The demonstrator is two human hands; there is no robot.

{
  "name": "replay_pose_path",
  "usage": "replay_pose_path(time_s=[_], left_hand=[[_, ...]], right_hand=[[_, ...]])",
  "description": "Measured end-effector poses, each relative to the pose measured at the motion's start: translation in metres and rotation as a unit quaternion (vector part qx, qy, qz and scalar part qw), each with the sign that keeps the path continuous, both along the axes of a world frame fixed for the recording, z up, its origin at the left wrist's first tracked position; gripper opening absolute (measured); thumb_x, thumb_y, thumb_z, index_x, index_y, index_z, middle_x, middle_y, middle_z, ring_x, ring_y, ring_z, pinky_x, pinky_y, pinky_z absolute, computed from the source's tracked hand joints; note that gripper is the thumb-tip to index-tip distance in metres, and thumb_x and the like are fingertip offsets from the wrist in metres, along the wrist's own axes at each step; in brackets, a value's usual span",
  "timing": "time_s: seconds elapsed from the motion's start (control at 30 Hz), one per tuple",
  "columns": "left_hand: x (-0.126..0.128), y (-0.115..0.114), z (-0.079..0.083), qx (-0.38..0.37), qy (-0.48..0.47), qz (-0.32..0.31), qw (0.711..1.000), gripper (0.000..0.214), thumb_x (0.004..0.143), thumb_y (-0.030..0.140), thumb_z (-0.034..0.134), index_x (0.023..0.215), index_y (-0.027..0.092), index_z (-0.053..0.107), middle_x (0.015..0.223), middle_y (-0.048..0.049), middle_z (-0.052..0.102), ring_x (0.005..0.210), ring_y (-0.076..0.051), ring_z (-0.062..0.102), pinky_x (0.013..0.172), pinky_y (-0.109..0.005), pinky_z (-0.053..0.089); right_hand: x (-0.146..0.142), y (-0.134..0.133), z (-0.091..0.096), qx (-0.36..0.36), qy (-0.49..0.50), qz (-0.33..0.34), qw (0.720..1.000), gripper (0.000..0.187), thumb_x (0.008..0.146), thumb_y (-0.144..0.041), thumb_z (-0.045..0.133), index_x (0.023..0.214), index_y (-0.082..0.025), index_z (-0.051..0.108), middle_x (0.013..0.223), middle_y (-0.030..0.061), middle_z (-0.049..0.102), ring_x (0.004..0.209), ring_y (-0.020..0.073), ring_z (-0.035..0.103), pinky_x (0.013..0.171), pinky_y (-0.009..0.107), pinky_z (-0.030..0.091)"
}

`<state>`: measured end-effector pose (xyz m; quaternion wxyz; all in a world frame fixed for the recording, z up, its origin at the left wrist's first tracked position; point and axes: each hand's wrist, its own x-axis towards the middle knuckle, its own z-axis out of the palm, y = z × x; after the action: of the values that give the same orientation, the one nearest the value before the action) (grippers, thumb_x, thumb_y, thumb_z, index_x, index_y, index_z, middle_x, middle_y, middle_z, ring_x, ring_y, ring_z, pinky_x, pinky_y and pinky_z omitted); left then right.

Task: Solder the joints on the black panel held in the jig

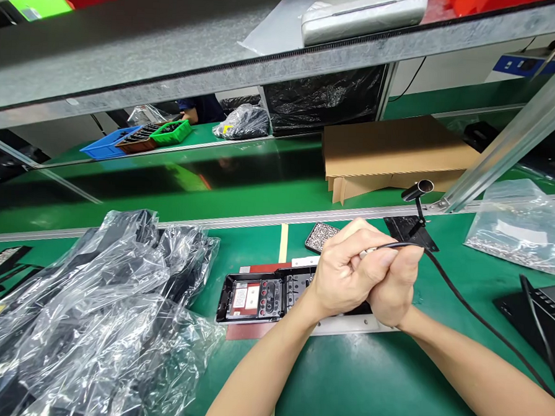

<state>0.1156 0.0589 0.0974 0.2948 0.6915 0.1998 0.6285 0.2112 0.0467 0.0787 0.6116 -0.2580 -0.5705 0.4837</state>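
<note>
My left hand (343,273) and my right hand (396,289) are clasped together above a black plastic device housing (254,297) lying open on a fixture plate. Both are closed round a slim corded tool, of which only a pale tip shows between the fingers. Its black cable (476,318) runs away to the right. The housing shows a white label and small red parts inside. Most of its right end is hidden beneath my hands.
A heap of clear plastic bags (95,310) covers the left of the green mat. Behind the hands lie a small tray of screws (321,235) and a black stand (417,197). A bag of small parts (518,233) sits right, cardboard boxes (392,152) beyond the conveyor.
</note>
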Motion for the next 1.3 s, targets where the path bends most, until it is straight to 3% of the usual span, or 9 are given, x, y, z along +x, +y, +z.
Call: replay_pose_path(time_s=[0.33,0.67,0.87,1.03,1.3], left_hand=[[0.0040,-0.0008,-0.0015,0.021,-0.024,0.009,0.999,0.022,0.099,0.033,0.062,0.094,0.015,0.073,0.085,-0.0068,0.071,0.081,-0.016,0.065,0.075,-0.032,0.057],[0.0036,-0.0010,0.0007,0.013,-0.020,0.017,1.000,0.024,0.100,0.036,0.061,0.092,0.016,0.071,0.084,-0.0062,0.070,0.080,-0.016,0.063,0.075,-0.032,0.057],[0.0036,-0.0007,0.0001,0.015,-0.021,0.014,1.000,0.023,0.100,0.035,0.060,0.093,0.016,0.072,0.084,-0.0064,0.071,0.079,-0.016,0.062,0.074,-0.032,0.056],[0.0043,-0.0010,-0.0008,0.012,-0.016,0.021,1.000,0.026,0.100,0.037,0.060,0.092,0.016,0.072,0.084,-0.0061,0.071,0.079,-0.016,0.063,0.074,-0.032,0.056],[0.0050,-0.0011,-0.0029,0.012,-0.026,0.021,0.999,0.024,0.099,0.036,0.061,0.092,0.016,0.073,0.084,-0.0057,0.070,0.081,-0.016,0.066,0.073,-0.031,0.056]], right_hand=[[-0.0019,-0.0005,0.0036,0.049,-0.007,-0.021,0.999,0.069,0.103,-0.068,0.021,0.057,-0.022,0.044,0.054,0.0008,0.040,0.051,0.0162,0.036,0.051,0.035,0.028],[-0.0032,-0.0016,0.0083,0.043,-0.006,-0.062,0.997,0.067,0.103,-0.067,0.028,0.058,-0.022,0.047,0.054,-0.0001,0.044,0.050,0.0156,0.041,0.048,0.033,0.033],[-0.0026,-0.0003,0.0085,0.045,-0.014,-0.040,0.998,0.070,0.101,-0.071,0.027,0.054,-0.022,0.044,0.052,0.0000,0.041,0.048,0.0158,0.037,0.048,0.034,0.030],[-0.0026,-0.0014,0.0054,0.040,-0.007,-0.059,0.997,0.068,0.102,-0.068,0.027,0.057,-0.022,0.049,0.053,0.0003,0.045,0.049,0.0165,0.041,0.049,0.034,0.033],[-0.0004,-0.0011,0.0029,0.039,-0.011,-0.032,0.999,0.068,0.102,-0.068,0.024,0.059,-0.022,0.050,0.055,0.0008,0.045,0.052,0.0179,0.043,0.051,0.035,0.034]])
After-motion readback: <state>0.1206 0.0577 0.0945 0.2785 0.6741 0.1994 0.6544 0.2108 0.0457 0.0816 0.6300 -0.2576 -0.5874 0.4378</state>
